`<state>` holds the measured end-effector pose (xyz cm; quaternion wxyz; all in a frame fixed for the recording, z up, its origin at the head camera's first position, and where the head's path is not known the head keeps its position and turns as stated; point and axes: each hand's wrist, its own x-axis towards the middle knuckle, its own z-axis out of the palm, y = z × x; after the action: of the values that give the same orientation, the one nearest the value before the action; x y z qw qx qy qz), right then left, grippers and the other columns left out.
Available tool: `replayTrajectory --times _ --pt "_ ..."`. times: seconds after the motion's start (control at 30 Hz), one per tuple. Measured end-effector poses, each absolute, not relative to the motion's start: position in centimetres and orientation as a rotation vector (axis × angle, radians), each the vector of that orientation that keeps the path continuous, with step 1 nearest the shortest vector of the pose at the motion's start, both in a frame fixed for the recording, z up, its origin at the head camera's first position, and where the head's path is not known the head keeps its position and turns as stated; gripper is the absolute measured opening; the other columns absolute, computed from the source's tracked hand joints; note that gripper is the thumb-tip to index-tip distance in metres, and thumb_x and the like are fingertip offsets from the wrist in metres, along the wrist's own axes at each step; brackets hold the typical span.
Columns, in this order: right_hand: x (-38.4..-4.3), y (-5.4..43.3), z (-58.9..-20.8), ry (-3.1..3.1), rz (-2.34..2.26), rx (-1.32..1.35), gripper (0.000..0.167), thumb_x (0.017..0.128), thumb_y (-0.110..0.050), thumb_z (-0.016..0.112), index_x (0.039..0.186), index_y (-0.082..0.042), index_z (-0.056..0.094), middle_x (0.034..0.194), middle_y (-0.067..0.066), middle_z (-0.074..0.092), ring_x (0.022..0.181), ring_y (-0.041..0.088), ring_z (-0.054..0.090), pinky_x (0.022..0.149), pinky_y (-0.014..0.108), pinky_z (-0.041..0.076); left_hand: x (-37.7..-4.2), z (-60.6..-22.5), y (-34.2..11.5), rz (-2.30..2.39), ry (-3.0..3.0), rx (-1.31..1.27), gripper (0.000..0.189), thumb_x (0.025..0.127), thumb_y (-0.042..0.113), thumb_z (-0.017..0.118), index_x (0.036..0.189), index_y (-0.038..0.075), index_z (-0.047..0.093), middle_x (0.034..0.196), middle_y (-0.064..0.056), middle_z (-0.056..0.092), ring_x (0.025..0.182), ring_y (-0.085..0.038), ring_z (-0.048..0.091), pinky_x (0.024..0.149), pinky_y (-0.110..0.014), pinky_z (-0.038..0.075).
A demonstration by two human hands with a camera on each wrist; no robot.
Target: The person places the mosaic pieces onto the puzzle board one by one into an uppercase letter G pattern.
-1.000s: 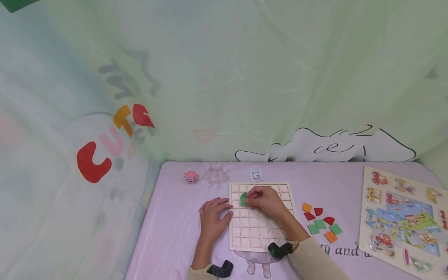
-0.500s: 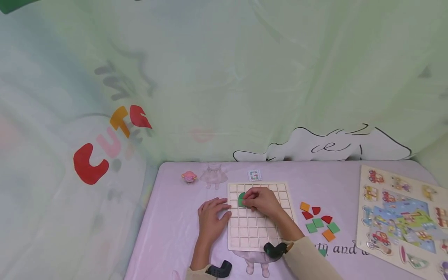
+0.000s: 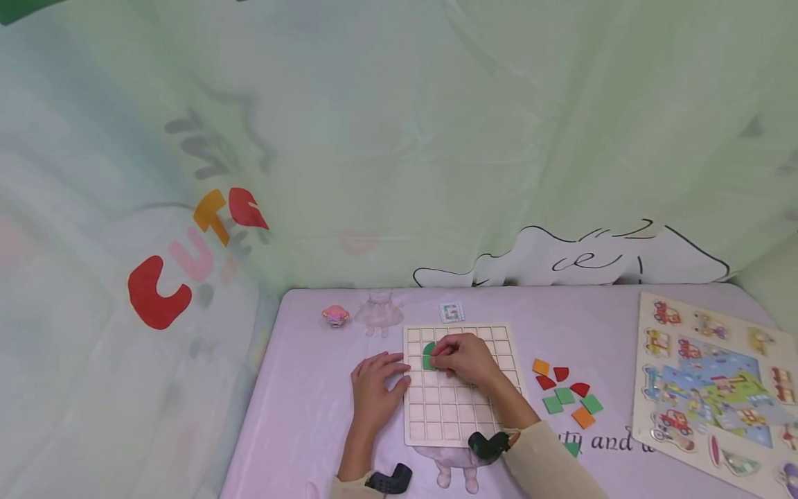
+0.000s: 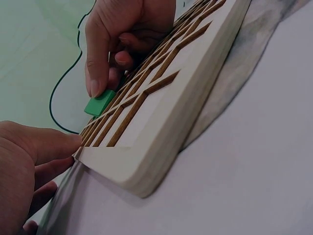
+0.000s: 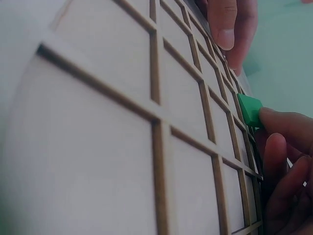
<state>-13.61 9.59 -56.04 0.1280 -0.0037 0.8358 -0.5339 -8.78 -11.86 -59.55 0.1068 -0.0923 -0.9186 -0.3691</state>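
pale green curtain [image 3: 405,138] hangs behind your lilac bench [image 3: 299,402], where a gridded board [image 3: 449,395] lies flat. your right hand [image 3: 464,359] pinches a green square [image 4: 100,103] at the board's upper left, just below a green quarter-round [image 3: 429,348]; whether it's fully seated is hard to tell. your left hand [image 3: 376,389], fingers loosely spread, touches the board's left edge. loose tiles [image 3: 564,396] lie to the right.

Left hand [image 3: 376,389]: back up, fingers nearly straight, thumb spread from index. Right hand [image 3: 469,359]: thumb and index in a pinch, other fingers curled in. Left forearm [image 3: 361,442] runs steep from below, right forearm [image 3: 516,403] slants from lower right. Hands near, not touching.
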Motion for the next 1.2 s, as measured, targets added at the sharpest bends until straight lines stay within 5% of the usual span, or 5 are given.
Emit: replayTrajectory --times 1.2 --pt "-13.71 9.43 -56.68 2.545 -1.436 -0.021 0.01 0.08 -0.016 0.085 0.081 -0.018 0.075 0.066 -0.006 0.068 0.051 0.012 0.06 0.055 0.025 0.045 -8.72 -59.5 -11.95 -1.107 -2.701 -0.269 0.014 0.089 0.022 0.076 0.102 0.023 0.079 0.127 0.006 0.072 0.132 -0.025 0.056 0.112 -0.059 0.026"
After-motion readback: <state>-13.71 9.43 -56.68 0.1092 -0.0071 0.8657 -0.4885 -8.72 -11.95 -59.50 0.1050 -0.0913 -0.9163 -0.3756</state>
